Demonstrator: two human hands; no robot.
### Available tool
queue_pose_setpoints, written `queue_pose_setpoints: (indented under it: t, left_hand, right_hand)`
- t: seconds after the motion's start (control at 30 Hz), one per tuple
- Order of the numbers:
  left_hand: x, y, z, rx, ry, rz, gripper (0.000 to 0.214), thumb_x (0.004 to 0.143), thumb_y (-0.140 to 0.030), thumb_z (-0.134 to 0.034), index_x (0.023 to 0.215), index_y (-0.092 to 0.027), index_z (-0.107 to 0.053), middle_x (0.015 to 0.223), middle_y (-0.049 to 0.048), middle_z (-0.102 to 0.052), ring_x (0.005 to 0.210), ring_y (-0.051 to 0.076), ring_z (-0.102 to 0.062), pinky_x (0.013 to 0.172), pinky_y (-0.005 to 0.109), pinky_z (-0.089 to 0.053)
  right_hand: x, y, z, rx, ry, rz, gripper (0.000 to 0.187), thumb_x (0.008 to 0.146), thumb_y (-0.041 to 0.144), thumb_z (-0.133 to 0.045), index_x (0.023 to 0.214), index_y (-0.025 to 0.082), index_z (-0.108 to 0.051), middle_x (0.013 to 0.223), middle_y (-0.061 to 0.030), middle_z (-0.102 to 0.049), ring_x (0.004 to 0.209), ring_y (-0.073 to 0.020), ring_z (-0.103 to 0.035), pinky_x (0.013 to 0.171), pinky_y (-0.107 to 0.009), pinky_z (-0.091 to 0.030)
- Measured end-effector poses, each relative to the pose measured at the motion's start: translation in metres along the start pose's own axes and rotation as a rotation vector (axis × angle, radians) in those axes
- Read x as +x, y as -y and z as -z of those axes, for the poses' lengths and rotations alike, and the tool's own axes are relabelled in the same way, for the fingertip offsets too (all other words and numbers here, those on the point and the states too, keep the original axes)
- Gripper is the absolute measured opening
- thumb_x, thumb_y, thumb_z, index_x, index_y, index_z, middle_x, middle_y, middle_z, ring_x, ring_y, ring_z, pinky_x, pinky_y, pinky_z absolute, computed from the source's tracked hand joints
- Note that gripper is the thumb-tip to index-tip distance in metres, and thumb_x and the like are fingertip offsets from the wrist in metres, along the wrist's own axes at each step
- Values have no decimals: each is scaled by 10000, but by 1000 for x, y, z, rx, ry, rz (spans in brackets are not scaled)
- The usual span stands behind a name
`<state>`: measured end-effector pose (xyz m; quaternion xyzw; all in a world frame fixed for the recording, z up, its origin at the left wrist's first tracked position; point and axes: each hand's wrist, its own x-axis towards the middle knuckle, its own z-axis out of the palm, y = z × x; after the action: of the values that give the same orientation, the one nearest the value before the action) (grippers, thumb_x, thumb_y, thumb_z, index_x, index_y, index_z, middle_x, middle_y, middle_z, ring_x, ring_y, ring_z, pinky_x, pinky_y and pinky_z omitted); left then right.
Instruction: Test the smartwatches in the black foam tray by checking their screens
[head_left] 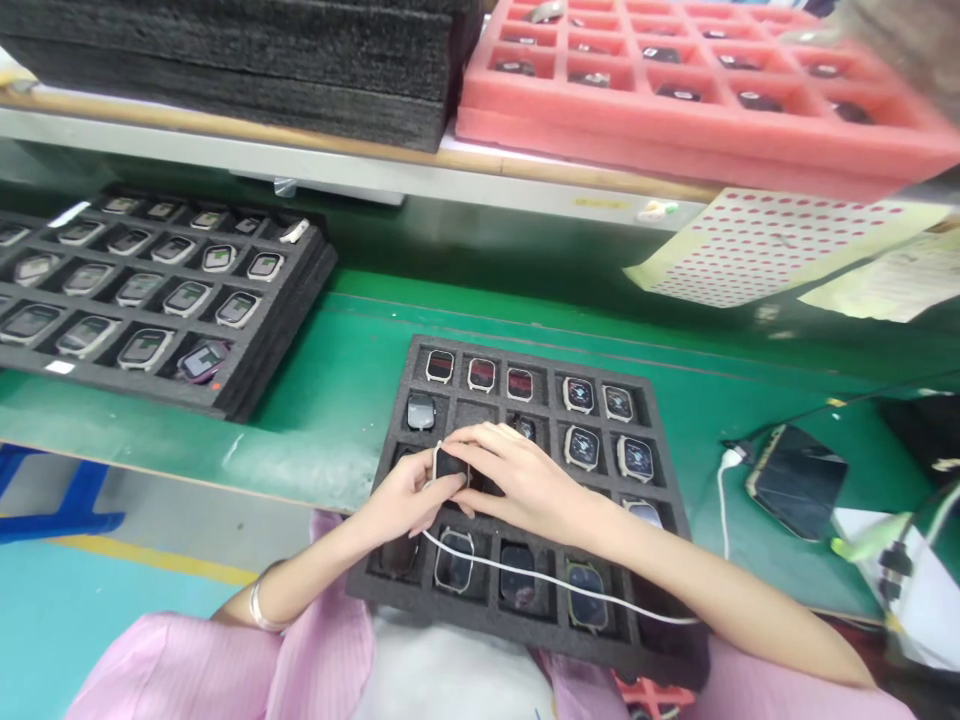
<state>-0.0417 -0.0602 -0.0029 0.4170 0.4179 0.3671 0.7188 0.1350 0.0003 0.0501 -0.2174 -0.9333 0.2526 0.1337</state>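
A square smartwatch (450, 463) with a dark screen and pale frame is held between my two hands, above a black foam tray (541, 388). The thumb and fingers of my left hand (409, 495) pinch its near left side. From the right, my right hand (517, 475) closes on its other edge, fingers bent over the top. A white cable (555, 580) runs from beneath my left hand across the tray to the right; my hands hide whether it touches the watch. Other watches sit in the tray's compartments, some with lit screens, like this watch (582, 448).
Left stands a stack of black foam trays (259, 355) full of watches. On the shelf above are black foam sheets (225, 80) and a pink foam tray (675, 140). A dark phone-like device (797, 482), a white plug (731, 458) and cables lie right.
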Motion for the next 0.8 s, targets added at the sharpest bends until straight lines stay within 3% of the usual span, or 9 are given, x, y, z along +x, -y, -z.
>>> queue_pose_setpoints:
  t: [0.1,0.17,0.33,0.47,0.6,0.7,0.8]
  left_hand:
    - [-3,-2,1,-68,32,2,313,851,-431,-588,922,-132,-529,604,14,-665,278,12,-286,281,151,-175]
    - [-5,-4,2,-102,34,9,300,849,-425,-589,881,-132,-533,611,31,-677,285,10,-267,285,156,-151]
    - [-4,-10,-2,-130,-7,29,315,823,-434,-608,837,-126,-545,619,43,-678,286,3,-236,295,178,-119]
    - [-4,-11,-5,-65,-3,10,300,838,-430,-594,835,-136,-536,630,31,-674,307,10,-265,326,189,-147]
    - [-7,-10,-4,2,-7,-3,274,868,-414,-562,874,-140,-548,684,33,-695,330,23,-276,370,207,-209]
    - [-8,-10,-2,18,-6,-12,259,881,-402,-549,881,-143,-549,716,34,-701,340,27,-274,385,213,-226]
    - [-7,-10,-2,20,-5,-16,249,889,-395,-542,848,-149,-539,729,36,-701,355,32,-293,400,211,-249]
  right_hand:
    - [-3,-14,5,162,-4,5,415,870,329,-667,1240,184,-548,1158,-98,-603,1050,-238,-563,890,-398,-485]
    - [-8,-27,11,191,-23,-2,344,896,318,-633,1209,186,-577,1141,-94,-606,1051,-223,-566,902,-379,-478]
    - [-29,-52,18,-133,-91,-109,168,927,238,-568,1038,149,-657,1085,-125,-618,1025,-265,-558,884,-433,-448]
    - [-35,-47,10,-369,-10,-156,184,929,146,-505,1022,120,-661,996,-140,-642,958,-284,-570,782,-415,-456]
    - [-29,-42,1,-433,24,-195,215,872,29,-494,1009,95,-647,847,-126,-665,853,-287,-597,724,-409,-461]
    - [-26,-44,1,-418,-14,-222,198,852,20,-506,997,86,-623,879,-138,-662,844,-285,-606,747,-420,-485]
    - [-26,-38,7,-332,-130,-216,186,888,61,-488,1036,111,-588,1023,-141,-634,952,-268,-591,837,-421,-491]
